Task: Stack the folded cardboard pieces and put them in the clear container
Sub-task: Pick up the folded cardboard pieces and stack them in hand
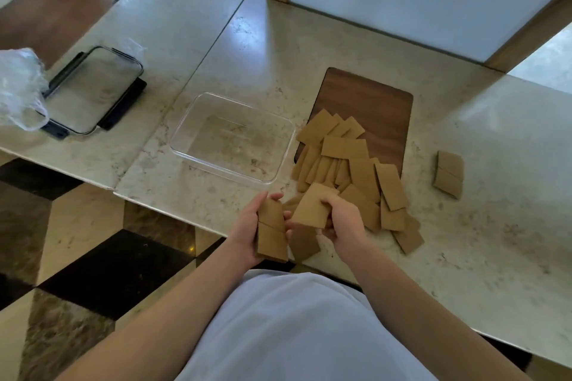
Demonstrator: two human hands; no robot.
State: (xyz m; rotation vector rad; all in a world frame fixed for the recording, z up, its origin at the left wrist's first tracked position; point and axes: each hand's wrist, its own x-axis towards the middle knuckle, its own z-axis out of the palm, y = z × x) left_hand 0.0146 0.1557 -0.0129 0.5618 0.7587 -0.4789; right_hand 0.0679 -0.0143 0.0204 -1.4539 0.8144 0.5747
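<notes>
Step in hand, as judged: gathering, early stage. No piece was in the container.

Nearest the body, at about 6 o'clock of the worktop [495,257], the left hand [247,232] held a small stack of folded cardboard pieces [271,230] upright on its long side, fingers curled round its far edge and thumb on the near side. How many pieces were in this stack could not be told; a seam across its face suggested at least two.

Just beside it, at 3 o'clock of the left hand, the right hand [343,219] gripped a single cardboard piece [312,207], tilted, fingers curled over its right edge. One more piece [305,244] lay under the two hands at the worktop's near edge.

Next move, as judged: bring the single piece flat against the stack, edges squared, then reach again for the pile. The stack must stay aligned or it will not drop cleanly into the container.

At 1 o'clock of the hands, the loose pile [356,170] lay fanned and overlapping, its far end resting on a dark wooden board [380,102]. Count about twenty; overlaps prevented an exact figure.

One folded cardboard bundle [449,175] lay apart, at 3 o'clock of the pile.

One clear container [185,120], empty, stood at 11 o'clock of the hands, just beside the pile.

Farther, at 10 o'clock: one clear lid [93,90] with dark clips, one crumpled plastic bag [18,90], a second wooden board [52,12].
</notes>
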